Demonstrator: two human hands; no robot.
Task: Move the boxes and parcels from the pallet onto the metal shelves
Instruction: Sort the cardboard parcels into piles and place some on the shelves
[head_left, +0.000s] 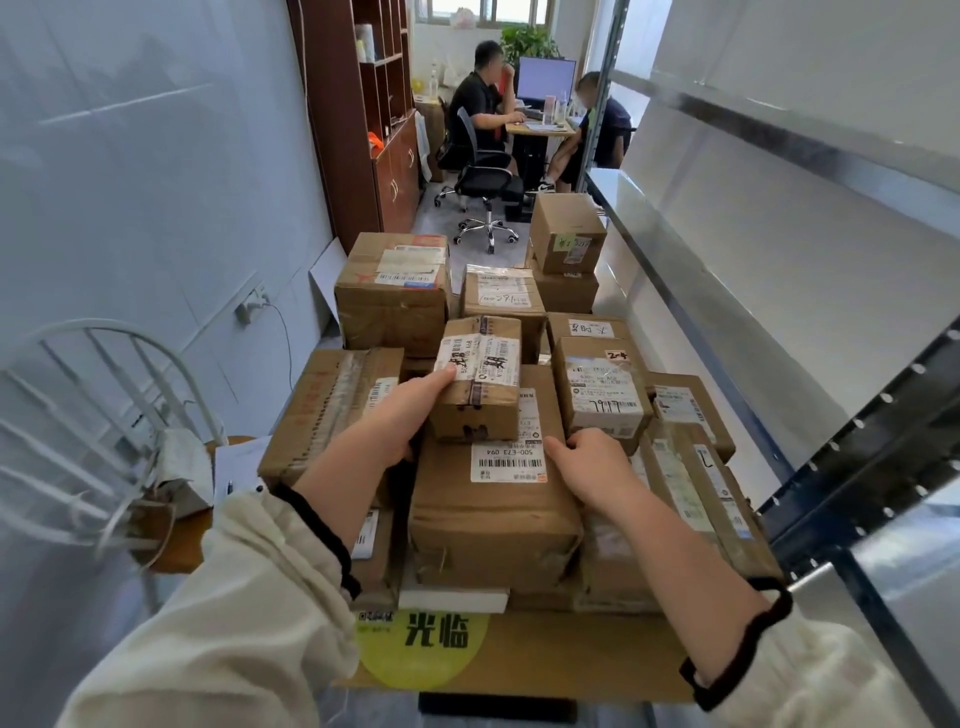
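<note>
Head view: the left hand (402, 415) is closed on the left side of the small box (478, 384). The thumb is laid on the top label, and the other fingers are wrapped round the left face, mostly hidden.

The small box is seated on the far end of the large box (493, 514), just right of the left fingers. It is brown cardboard, taped lengthwise, with a white barcode label across the top marked in black.

The right hand (587, 462) is set on the right top edge of the large box. Its fingers (584, 439) are curled over that edge into the gap beside the labelled box (602, 395), with the tips hidden and the thumb flat on top. No contact with the small box is seen; it sits just left of and beyond this hand.

The large box is wrinkled, tape-wrapped brown cardboard with a white barcode label between the two hands.

More cartons are stacked beyond and on both sides. The metal shelves (727, 291) run along the right of the right hand.
</note>
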